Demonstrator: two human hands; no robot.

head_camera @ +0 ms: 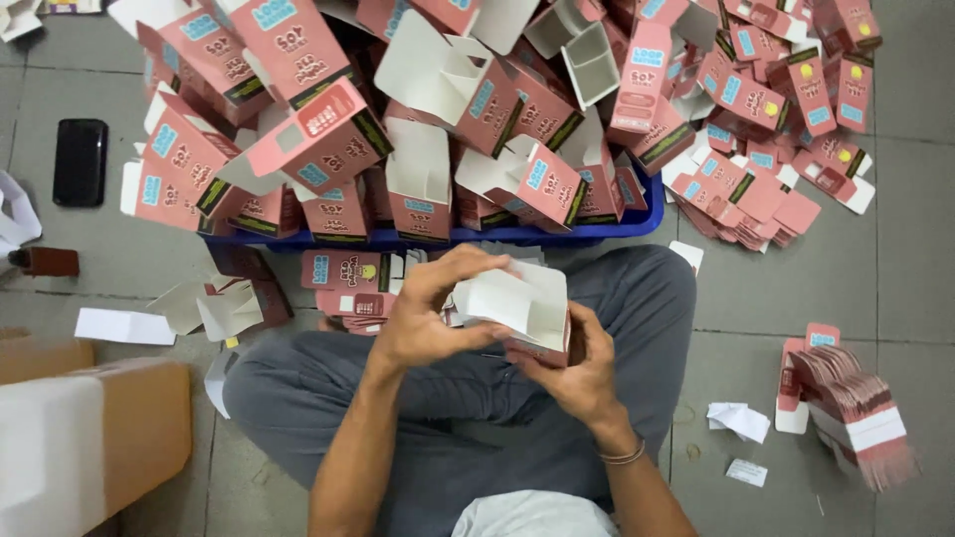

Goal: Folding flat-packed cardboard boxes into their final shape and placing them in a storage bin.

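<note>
Carton in hand: small pink carton (527, 313) with a white inside, held over the lap of the person seated cross-legged on the floor, its open end turned up towards the camera
Left hand: left hand (428, 308) grips the carton from the left, fingers curled over its upper edge and closed on the white flap
Right hand: right hand (577, 373) cups the carton from below and to the right, fingers wrapped narrow round its pink side; a thin bracelet (625, 455) sits on that wrist
Blue crate: blue crate (557, 235) stands on the floor just beyond the knees, its front rim showing under the heap
Heap of cartons: folded pink cartons (418, 129) piled high in and over the crate, lying at all angles, many with open white ends up
Flat blanks, far right: loose pile of flat pink blanks (756, 189) spread on the tiles beside the crate
Stack, near right: banded stack of flat blanks (856, 408) lying on the floor well apart from the right knee
Left side: black phone (80, 161) flat on the tiles; brown cardboard box (109, 438) at the left edge near the left knee
Floor: grey tiled floor (895, 288) with white paper scraps (738, 420) near the stack
Between knees and crate: a few more pink cartons (343, 273) lying on the floor
</note>
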